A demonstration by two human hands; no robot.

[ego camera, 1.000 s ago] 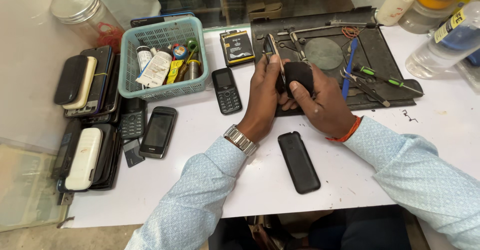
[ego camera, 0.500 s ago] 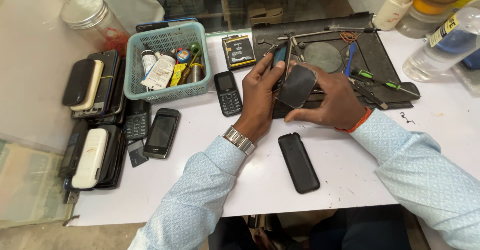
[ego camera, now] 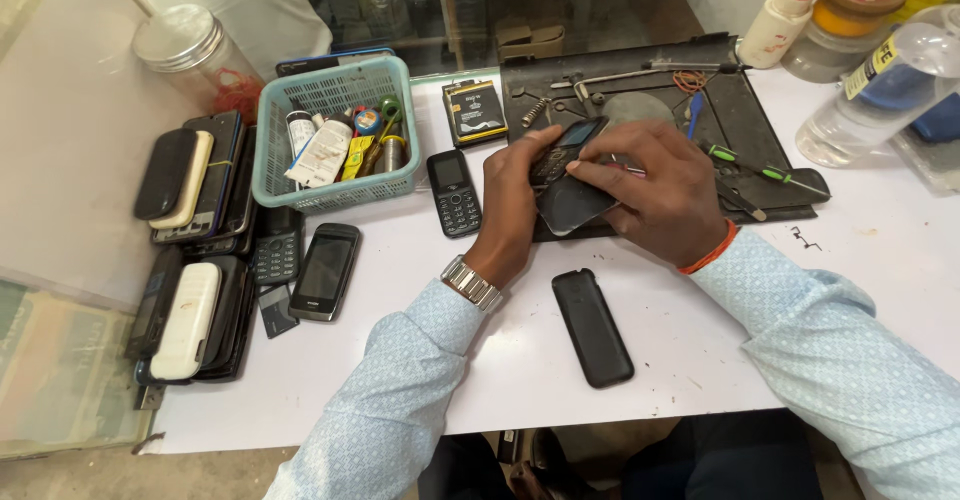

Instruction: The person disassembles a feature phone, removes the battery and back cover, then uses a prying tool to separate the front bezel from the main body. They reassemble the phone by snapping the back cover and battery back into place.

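My left hand (ego camera: 515, 195) grips a small black keypad phone (ego camera: 566, 146) above the front edge of a black work mat (ego camera: 745, 120). My right hand (ego camera: 660, 190) holds a dark curved back cover (ego camera: 575, 203) just under that phone, thumb and fingers pinching its edge. A silver watch sits on my left wrist and an orange band on my right. A long black phone cover (ego camera: 592, 325) lies flat on the white table (ego camera: 300, 370) below my hands.
A teal basket (ego camera: 330, 130) of tubes and small items stands at left, beside another keypad phone (ego camera: 454, 193) and a battery (ego camera: 475, 112). Stacks of phones (ego camera: 190, 250) line the left edge. Screwdrivers (ego camera: 765, 172), bottles (ego camera: 880, 85) and jars sit at right.
The phone has tipped so its screen faces up, and my right hand has shifted the back cover down beneath it. The view has moved slightly to the right.
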